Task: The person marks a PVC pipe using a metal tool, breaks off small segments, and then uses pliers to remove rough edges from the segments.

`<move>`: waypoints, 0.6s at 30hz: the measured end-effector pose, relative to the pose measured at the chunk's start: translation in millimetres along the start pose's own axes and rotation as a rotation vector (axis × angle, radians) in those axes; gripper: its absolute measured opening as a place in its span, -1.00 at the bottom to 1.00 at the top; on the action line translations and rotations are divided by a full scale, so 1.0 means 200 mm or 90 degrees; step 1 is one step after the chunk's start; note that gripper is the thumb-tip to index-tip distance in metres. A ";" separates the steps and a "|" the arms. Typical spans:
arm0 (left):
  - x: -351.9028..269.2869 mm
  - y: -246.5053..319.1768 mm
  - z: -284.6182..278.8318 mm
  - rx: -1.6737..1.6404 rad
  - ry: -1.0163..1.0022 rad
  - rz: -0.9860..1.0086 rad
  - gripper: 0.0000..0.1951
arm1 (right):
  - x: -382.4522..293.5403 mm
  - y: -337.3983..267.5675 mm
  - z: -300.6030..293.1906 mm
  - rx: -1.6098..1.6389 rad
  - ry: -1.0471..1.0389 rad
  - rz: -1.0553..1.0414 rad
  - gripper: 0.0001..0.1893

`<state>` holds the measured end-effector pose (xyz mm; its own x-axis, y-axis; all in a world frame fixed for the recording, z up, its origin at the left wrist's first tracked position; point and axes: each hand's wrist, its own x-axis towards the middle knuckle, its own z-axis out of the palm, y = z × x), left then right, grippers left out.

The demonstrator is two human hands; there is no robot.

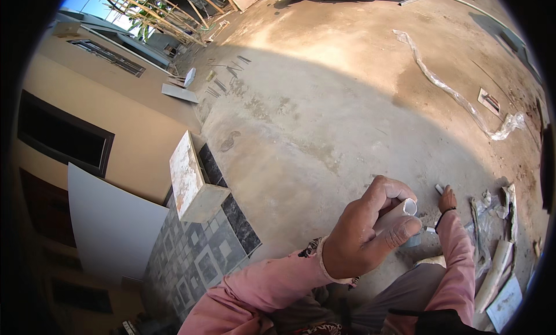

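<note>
My left hand [365, 230], raised in front of me, grips a short piece of white plastic pipe [393, 215] between thumb and fingers, its open end facing up. Farther off on the right, my right hand [447, 199] reaches down to the ground, its fingers at a small white pipe piece [439, 189]; whether they close on it I cannot tell. Another small white piece [430, 229] lies beside the right wrist. A grey-blue round object [410, 240] is partly hidden behind my left thumb.
Crumpled clear plastic [484, 204] and long scraps [495, 270] lie right of my arm. A plastering trowel [489, 101] and a long plastic strip [443, 85] lie farther out. At left, a stained box-like block [202, 196] stands on the tiled porch edge [208, 248].
</note>
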<state>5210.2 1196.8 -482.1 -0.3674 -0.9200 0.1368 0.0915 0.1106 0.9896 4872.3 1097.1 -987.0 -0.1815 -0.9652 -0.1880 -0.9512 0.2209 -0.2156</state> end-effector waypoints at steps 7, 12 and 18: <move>0.03 0.01 0.01 0.048 0.011 -0.002 -0.72 | -0.45 -0.05 -0.24 0.012 0.016 -0.339 -0.66; 0.07 -0.02 0.07 -0.069 0.003 -0.043 -0.72 | -0.68 0.20 -0.15 -0.088 -0.040 -0.396 -0.75; 0.09 -0.09 0.14 -0.134 0.015 -0.063 -0.71 | -0.68 0.21 0.00 -0.159 -0.128 -0.341 -0.80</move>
<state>5176.5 1187.7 -495.5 -0.3629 -0.9311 0.0361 0.2485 -0.0593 0.9668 4856.5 1237.3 -969.8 0.3644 -0.8821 -0.2985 -0.9312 -0.3497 -0.1034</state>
